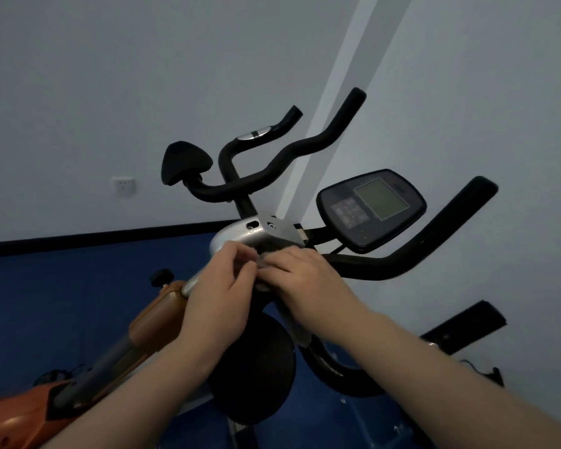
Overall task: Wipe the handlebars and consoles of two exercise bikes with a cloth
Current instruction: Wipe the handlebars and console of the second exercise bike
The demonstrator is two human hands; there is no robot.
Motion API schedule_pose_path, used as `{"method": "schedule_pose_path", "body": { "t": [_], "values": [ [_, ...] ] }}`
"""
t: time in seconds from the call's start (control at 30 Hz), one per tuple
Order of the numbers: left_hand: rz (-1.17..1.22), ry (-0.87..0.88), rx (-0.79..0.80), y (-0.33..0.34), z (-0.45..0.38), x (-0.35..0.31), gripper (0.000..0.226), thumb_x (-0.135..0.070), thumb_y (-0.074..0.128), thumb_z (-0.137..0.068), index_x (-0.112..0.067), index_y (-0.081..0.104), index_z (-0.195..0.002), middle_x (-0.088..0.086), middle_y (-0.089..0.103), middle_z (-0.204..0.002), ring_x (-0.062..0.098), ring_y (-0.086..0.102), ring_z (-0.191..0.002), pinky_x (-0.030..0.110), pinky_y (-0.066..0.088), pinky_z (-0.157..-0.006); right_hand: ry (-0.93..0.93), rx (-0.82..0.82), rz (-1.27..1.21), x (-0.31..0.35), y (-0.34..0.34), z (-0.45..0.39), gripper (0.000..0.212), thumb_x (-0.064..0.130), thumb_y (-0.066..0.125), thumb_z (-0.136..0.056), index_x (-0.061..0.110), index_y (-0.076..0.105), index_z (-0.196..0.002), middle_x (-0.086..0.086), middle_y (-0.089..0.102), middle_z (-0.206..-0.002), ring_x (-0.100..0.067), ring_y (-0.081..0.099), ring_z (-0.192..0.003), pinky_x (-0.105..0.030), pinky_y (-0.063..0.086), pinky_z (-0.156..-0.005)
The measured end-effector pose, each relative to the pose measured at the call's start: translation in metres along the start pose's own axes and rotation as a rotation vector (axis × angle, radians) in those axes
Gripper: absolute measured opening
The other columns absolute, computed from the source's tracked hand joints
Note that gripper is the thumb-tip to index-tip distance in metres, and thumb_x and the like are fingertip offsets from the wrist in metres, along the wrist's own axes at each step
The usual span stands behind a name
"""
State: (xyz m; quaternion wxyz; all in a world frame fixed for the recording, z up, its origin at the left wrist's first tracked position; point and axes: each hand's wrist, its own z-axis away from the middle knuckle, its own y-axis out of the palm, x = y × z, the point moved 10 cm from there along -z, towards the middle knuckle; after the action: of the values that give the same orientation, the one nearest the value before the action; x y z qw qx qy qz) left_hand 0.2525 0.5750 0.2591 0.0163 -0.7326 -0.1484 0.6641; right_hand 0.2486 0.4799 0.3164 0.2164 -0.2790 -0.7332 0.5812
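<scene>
Both hands meet at the bike's silver stem bracket [240,236]: left hand [222,285] and right hand [300,277] pinch a small grey cloth [262,261] between curled fingers. Bunched cloth may slip or miss console [371,210] and handlebars [412,254].

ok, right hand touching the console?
Apart. The head view shows the right hand down at the silver bracket, with clear space before the console.

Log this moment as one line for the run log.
left hand and right hand: together on grey cloth | place: silver bracket below handlebars | console: untouched
</scene>
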Motion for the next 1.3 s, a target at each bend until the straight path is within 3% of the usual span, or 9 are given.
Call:
{"method": "schedule_pose_path", "body": {
  "t": [0.23, 0.47, 0.67, 0.77, 0.87, 1.0, 1.1, 1.17, 1.3],
  "values": [
    [-0.060, 0.024, 0.033, 0.002, 0.002, -0.004, 0.011, -0.032, 0.049, -0.093, -0.040, 0.056, -0.091, -0.014, 0.063, -0.086, -0.013, 0.056, -0.085, 0.017, 0.041, -0.063, 0.133, -0.018, 0.182, -0.064, -0.047, 0.029, 0.034, 0.000, 0.067, -0.080, 0.016, 0.070, -0.111, -0.007, 0.065, -0.096, -0.028, 0.058, -0.087, -0.036, 0.044, -0.073],
    [-0.040, 0.028, 0.044, 0.003, 0.002, -0.004, 0.014, -0.030, 0.050, -0.093, -0.042, 0.055, -0.091, -0.020, 0.063, -0.086, -0.012, 0.056, -0.085, 0.013, 0.039, -0.064, 0.290, -0.127, 0.081, -0.033, -0.027, 0.026, 0.032, 0.016, 0.055, -0.084, 0.024, 0.069, -0.112, 0.002, 0.064, -0.099, -0.024, 0.053, -0.090, -0.037, 0.041, -0.072],
    [-0.045, 0.050, 0.063, 0.005, 0.002, -0.005, 0.013, -0.032, 0.049, -0.092, -0.043, 0.054, -0.092, -0.021, 0.064, -0.085, -0.013, 0.057, -0.086, 0.013, 0.039, -0.062, 0.492, -0.137, 0.085, -0.083, -0.071, 0.049, 0.028, 0.018, 0.061, -0.086, 0.032, 0.068, -0.109, 0.005, 0.064, -0.092, -0.019, 0.055, -0.088, -0.034, 0.043, -0.075],
    [-0.031, 0.047, 0.071, 0.006, 0.002, -0.005, 0.012, -0.040, 0.045, -0.087, -0.045, 0.054, -0.093, -0.021, 0.064, -0.086, -0.013, 0.057, -0.086, 0.017, 0.042, -0.064, 0.653, -0.410, 0.013, -0.111, -0.129, 0.057, 0.014, 0.033, 0.064, -0.084, 0.033, 0.065, -0.098, 0.013, 0.063, -0.081, -0.013, 0.058, -0.081, -0.027, 0.044, -0.065],
    [-0.045, 0.050, 0.084, 0.008, 0.001, -0.007, 0.013, -0.044, 0.043, -0.085, -0.047, 0.053, -0.093, -0.020, 0.064, -0.086, -0.012, 0.057, -0.086, 0.017, 0.042, -0.064, 0.670, -0.681, 0.220, -0.097, -0.168, 0.062, 0.021, 0.030, 0.071, -0.078, 0.025, 0.063, -0.097, 0.018, 0.046, -0.077, -0.019, 0.048, -0.085, -0.032, 0.040, -0.067],
    [-0.059, 0.060, 0.091, 0.008, 0.002, -0.007, 0.012, -0.042, 0.044, -0.088, -0.048, 0.051, -0.095, -0.025, 0.063, -0.091, -0.016, 0.054, -0.091, 0.015, 0.041, -0.066, 0.747, -0.458, 0.080, -0.079, -0.089, 0.062, 0.026, 0.045, 0.068, -0.080, 0.023, 0.065, -0.094, 0.008, 0.047, -0.081, -0.019, 0.048, -0.082, -0.031, 0.035, -0.069],
    [-0.064, 0.062, 0.082, 0.007, 0.002, -0.007, 0.013, -0.044, 0.043, -0.088, -0.048, 0.051, -0.097, -0.026, 0.062, -0.092, -0.017, 0.054, -0.093, 0.013, 0.040, -0.066, 0.817, -0.500, -0.018, -0.091, -0.078, 0.070, 0.033, 0.050, 0.055, -0.086, 0.027, 0.050, -0.109, 0.005, 0.055, -0.091, -0.014, 0.053, -0.077, -0.028, 0.040, -0.063],
    [-0.075, 0.060, 0.084, 0.008, 0.002, -0.007, 0.012, -0.042, 0.044, -0.089, -0.047, 0.051, -0.098, -0.023, 0.063, -0.093, -0.017, 0.054, -0.093, 0.014, 0.040, -0.067, 0.850, -0.489, 0.057, -0.107, -0.090, 0.068, 0.034, 0.042, 0.060, -0.086, 0.028, 0.044, -0.112, 0.001, 0.051, -0.106, -0.015, 0.052, -0.083, -0.029, 0.040, -0.066],
    [-0.074, 0.053, 0.066, 0.006, 0.003, -0.007, 0.014, -0.045, 0.042, -0.087, -0.047, 0.050, -0.097, -0.023, 0.063, -0.093, -0.017, 0.053, -0.093, 0.014, 0.039, -0.066, 0.706, -0.215, 0.289, -0.106, -0.074, 0.052, 0.011, 0.020, 0.058, -0.090, 0.023, 0.067, -0.095, -0.002, 0.055, -0.109, -0.022, 0.048, -0.103, -0.032, 0.029, -0.084]
  ]
}}
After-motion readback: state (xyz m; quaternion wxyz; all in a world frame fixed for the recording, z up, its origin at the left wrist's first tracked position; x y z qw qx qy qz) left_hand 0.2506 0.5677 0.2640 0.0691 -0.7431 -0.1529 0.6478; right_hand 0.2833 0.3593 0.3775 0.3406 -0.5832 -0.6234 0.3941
